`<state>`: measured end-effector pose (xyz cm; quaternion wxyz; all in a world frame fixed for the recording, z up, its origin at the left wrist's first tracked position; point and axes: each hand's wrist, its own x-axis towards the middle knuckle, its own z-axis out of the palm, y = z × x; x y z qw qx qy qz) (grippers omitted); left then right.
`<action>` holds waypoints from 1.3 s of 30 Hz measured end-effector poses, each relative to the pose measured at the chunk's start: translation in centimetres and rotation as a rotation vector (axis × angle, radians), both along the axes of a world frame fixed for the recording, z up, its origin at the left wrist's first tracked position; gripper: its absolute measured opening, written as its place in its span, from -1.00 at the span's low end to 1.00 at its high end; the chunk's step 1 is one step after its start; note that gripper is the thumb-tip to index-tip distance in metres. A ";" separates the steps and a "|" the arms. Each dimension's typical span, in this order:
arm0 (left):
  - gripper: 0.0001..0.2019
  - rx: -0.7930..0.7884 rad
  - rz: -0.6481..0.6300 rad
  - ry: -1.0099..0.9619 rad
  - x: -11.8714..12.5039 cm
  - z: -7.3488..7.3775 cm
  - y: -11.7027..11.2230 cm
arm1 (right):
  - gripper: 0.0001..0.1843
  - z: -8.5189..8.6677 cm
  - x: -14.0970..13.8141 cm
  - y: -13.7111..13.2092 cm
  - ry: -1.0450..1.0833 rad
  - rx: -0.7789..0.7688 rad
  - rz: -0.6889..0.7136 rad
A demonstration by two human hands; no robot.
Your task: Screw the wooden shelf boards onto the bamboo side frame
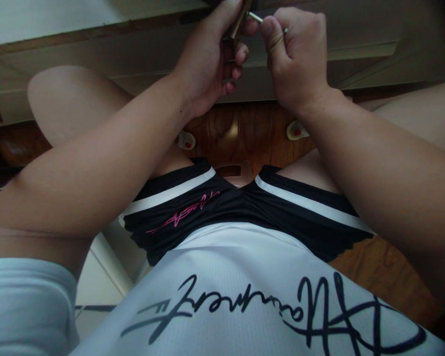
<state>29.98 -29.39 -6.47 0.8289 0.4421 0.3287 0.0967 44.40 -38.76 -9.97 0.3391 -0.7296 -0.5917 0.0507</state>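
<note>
Floor: dark reddish-brown wood floor (244, 131), glossy, with a soft glare patch.
Furniture: pale panel (96, 54) across the top, edged by a brown wooden strip (77, 33).
On the floor: two small white red-marked pieces (186, 141), perhaps pads.
Lower left: white surface (96, 277).
Light: dim, even.

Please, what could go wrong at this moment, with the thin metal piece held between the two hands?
1. The thin metal piece is only pinched by the right hand. It might slip and drop to the wooden floor between the legs.
2. The left hand grips the brown part at the very top edge of the view, partly cut off, so aiming the piece may be difficult.
</note>
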 end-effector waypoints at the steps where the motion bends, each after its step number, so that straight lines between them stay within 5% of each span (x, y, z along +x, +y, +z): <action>1: -0.54 0.008 -0.005 -0.004 0.0 0.0 0.0 | -0.39 0.1 0.0 0.0 0.007 0.006 -0.003; 39: -0.51 0.062 -0.044 0.023 0.1 -0.1 -0.1 | -0.63 1.0 0.2 -0.8 0.117 -0.091 -0.010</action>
